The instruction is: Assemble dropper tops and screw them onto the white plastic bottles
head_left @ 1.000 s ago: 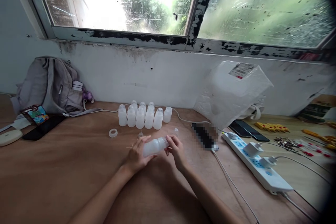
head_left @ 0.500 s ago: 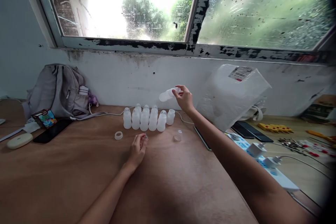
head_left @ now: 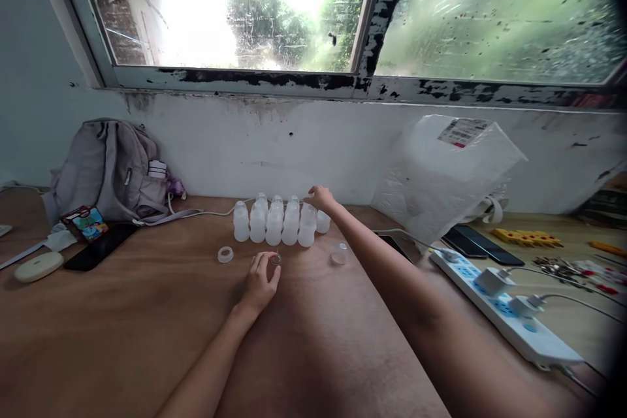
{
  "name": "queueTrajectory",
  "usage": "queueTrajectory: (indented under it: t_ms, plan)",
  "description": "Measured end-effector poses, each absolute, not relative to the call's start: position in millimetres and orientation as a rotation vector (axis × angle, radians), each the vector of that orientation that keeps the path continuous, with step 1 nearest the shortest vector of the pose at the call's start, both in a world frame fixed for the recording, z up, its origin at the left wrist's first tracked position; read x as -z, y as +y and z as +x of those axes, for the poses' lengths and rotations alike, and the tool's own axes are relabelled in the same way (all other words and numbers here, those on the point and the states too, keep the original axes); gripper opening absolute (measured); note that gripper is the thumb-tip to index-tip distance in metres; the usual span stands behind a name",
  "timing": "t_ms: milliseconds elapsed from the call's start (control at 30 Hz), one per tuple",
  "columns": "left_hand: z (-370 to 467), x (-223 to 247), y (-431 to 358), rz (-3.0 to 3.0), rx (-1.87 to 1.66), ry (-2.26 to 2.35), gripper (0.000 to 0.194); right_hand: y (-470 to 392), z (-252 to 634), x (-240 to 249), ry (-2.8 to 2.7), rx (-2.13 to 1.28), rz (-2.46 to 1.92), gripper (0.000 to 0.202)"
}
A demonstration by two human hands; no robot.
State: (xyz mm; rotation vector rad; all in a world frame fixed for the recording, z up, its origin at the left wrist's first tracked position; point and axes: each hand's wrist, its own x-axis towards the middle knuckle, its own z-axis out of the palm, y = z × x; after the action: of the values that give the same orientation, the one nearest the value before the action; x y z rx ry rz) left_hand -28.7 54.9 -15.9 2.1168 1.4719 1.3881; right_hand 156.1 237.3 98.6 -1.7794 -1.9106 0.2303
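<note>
Several frosted white baby bottles (head_left: 274, 222) stand upright in close rows against the back of the table. My right hand (head_left: 322, 199) reaches to the right end of the group, its fingers curled round the top of a bottle, mostly hidden behind the front one. Low in front of the bottles, my left hand (head_left: 260, 281) pinches a small clear plastic piece (head_left: 277, 260) between thumb and fingers. To its left lies a whitish ring (head_left: 225, 255), and a clear cap-like piece (head_left: 338, 255) rests to its right, under my right forearm's side.
A grey backpack (head_left: 110, 170) leans at the left by a black phone (head_left: 100, 248). A large plastic bag (head_left: 441, 170) stands at the right wall, near a power strip (head_left: 509, 310) with plugged chargers and cables. Dark phones (head_left: 473, 243) lie behind the strip.
My right hand has lowered the tilted bottle from above down to the right back of the group. My left hand stays nearly in place with the clear piece. The view has shifted slightly.
</note>
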Motion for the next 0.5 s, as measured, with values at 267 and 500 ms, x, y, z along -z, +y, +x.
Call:
queueTrajectory:
  t_ms: [267, 500]
  plan:
    - [-29.8, 18.5, 55.2, 2.278, -1.308, 1.44, 0.026, 235.1, 161.5, -99.3, -1.948, -0.289, -1.762, 0.035]
    - [-31.8, 21.2, 55.9, 2.322, -1.242, 1.43, 0.028, 200.0, 145.0, -111.6, -1.84, -0.089, -1.565, 0.021]
